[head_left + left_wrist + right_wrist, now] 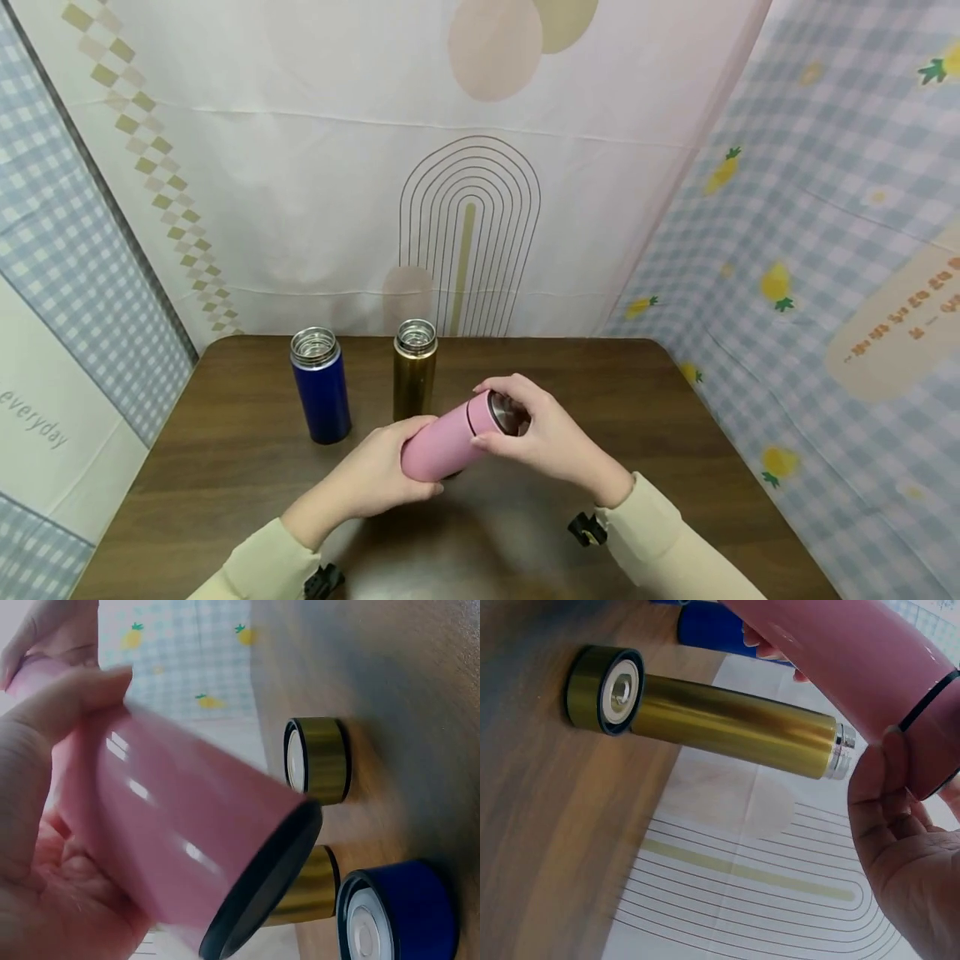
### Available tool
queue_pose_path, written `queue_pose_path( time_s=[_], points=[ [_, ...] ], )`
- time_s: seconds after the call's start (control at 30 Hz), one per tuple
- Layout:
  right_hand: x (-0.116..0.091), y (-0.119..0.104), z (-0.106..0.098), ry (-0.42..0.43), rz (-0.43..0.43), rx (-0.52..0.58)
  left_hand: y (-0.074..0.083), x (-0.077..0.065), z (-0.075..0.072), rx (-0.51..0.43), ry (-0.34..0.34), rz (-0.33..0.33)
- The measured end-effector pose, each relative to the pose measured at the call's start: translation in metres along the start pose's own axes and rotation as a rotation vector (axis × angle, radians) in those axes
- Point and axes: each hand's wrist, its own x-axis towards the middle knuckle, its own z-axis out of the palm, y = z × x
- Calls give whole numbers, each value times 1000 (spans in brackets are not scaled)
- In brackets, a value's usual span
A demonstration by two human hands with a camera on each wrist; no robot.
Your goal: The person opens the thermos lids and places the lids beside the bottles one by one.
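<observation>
A pink thermos bottle point(442, 446) is held tilted above the table, its capped end up and to the right. My left hand point(378, 471) grips its lower body, the thumb over the top side. Around the pink lid point(483, 417), which has a metal top, curl the fingers and thumb of my right hand point(555, 442). A thin dark ring marks the seam between lid and body. Behind the pink bottle stands a gold thermos bottle point(414, 375) without its lid, its lower part hidden in the head view.
An uncapped blue thermos bottle point(322, 392) stands upright at the left. On the table lie a gold lid point(326, 760) and a blue lid point(420, 915), both with their inner sides facing up. Patterned cloths point(300, 208) hang behind the brown table point(585, 367).
</observation>
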Motion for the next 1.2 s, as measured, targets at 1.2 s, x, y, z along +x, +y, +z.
queue_pose_path(
  time_s=[1.2],
  points=[
    [5, 33, 13, 46, 282, 4, -4, -4, 0, 315, 258, 12]
  ],
)
